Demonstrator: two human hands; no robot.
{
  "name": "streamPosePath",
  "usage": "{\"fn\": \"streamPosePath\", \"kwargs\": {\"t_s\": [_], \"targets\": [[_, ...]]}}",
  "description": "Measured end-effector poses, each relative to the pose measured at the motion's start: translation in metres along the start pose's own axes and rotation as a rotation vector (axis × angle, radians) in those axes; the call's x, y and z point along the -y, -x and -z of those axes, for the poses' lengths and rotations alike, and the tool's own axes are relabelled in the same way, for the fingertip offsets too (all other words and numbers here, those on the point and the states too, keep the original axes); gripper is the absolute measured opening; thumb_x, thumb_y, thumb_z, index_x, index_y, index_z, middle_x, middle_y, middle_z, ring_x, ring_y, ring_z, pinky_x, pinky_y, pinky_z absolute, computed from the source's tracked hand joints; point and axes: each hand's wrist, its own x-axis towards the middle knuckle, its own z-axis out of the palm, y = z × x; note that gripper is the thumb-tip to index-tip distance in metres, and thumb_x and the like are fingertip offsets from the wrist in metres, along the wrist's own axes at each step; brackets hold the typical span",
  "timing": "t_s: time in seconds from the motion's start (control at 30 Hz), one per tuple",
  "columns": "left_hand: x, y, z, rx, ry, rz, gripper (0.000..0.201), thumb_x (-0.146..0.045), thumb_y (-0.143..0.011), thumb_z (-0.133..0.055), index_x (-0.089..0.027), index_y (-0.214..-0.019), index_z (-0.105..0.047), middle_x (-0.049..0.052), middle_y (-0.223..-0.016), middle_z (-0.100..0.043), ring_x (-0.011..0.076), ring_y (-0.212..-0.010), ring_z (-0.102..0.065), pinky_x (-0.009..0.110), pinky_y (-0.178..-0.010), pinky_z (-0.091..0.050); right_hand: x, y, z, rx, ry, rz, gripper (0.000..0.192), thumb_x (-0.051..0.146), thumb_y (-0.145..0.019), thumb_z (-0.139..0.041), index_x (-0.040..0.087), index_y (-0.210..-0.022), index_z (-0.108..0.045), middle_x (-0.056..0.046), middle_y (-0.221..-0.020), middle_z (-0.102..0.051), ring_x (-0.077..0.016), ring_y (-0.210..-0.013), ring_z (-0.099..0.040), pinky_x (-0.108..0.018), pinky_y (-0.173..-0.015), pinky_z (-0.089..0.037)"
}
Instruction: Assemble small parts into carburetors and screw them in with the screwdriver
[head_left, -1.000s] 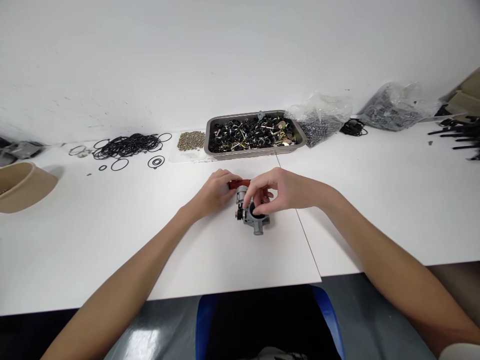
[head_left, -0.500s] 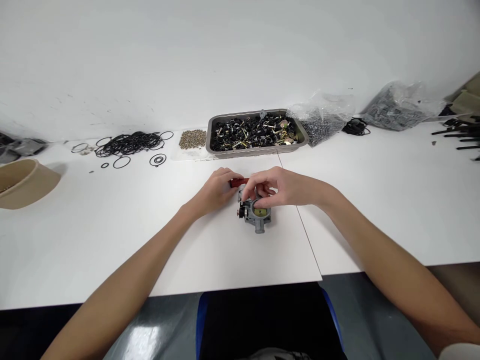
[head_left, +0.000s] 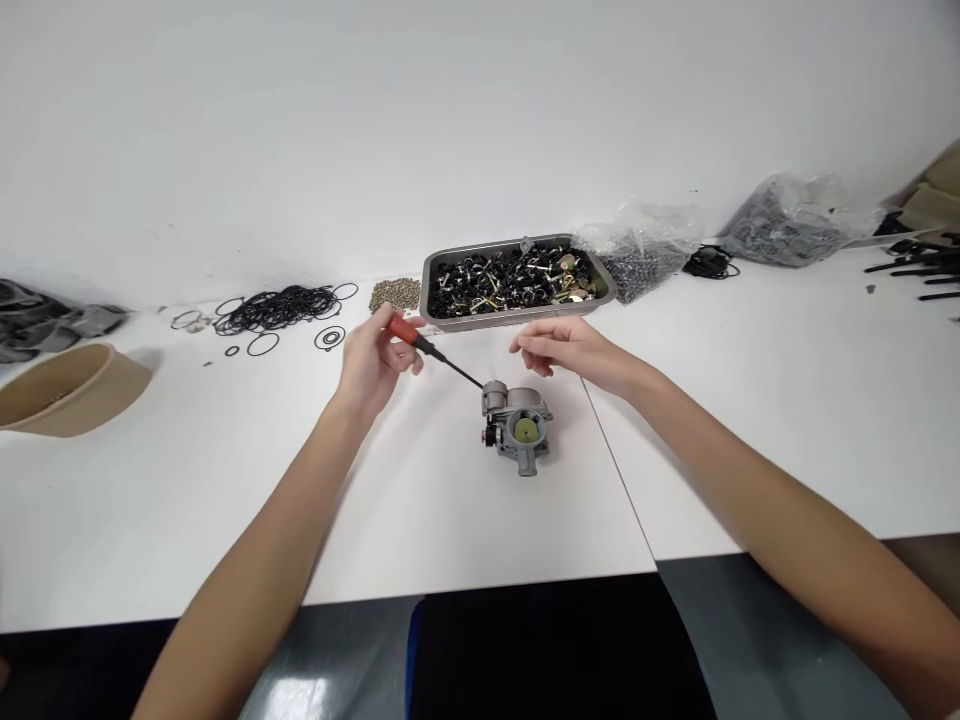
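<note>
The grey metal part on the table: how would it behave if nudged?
The grey metal part is probably heavy for its size, looking cast. Its blocky shape seems unlikely to roll, but the smooth table may let it slide.

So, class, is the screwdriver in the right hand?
No, the left hand holds the screwdriver by its red handle.

We look through one camera worn on the head, facing forward and down. It sits above and behind our bare left hand (head_left: 367,362) and bare right hand (head_left: 566,346), both near, around the frame's centre. The flat white wall (head_left: 337,120) spans the top; shiny dark-grey floor (head_left: 356,650) shows along the bottom.
</note>
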Motion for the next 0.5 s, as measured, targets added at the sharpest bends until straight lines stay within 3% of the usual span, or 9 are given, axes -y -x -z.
{"fn": "streamPosePath", "kwargs": {"t_s": [0.13,0.3,0.5], "targets": [[-0.023,-0.014,0.031,-0.25,0.174,-0.05,0.02,-0.026,-0.083,-0.054,-0.018,-0.067,-0.045,-0.002,-0.059,-0.058,0.0043,-0.031,-0.031,0.022,-0.037,-0.033,-0.011,-0.004,-0.009,0.053,0.03,-0.078,0.026,0.038,-0.087,-0.061,0.014,-0.09,-0.069,-0.004,-0.077,-0.062,-0.0114,-0.065,-0.053,-0.026,-0.059,-0.041],[-0.034,-0.027,0.07,-0.538,0.288,-0.137,0.026,-0.028,-0.089,-0.047,-0.019,-0.066,-0.041,-0.005,-0.055,-0.053,0.0046,-0.031,-0.03,0.022,-0.04,-0.035,-0.012,-0.003,-0.025,0.097,0.085,-0.119,0.027,0.04,-0.086,-0.058,0.015,-0.09,-0.07,-0.004,-0.08,-0.063,-0.0135,-0.07,-0.054,-0.026,-0.059,-0.039],[-0.016,-0.037,0.083,-0.659,0.334,-0.03,0.023,-0.025,-0.09,-0.045,-0.019,-0.068,-0.04,-0.005,-0.055,-0.052,0.0044,-0.033,-0.031,0.022,-0.049,-0.044,-0.014,-0.004,-0.028,0.122,0.131,-0.1,0.026,0.039,-0.087,-0.058,0.015,-0.09,-0.07,-0.006,-0.093,-0.068,-0.0175,-0.085,-0.059,-0.029,-0.074,-0.043]]}}
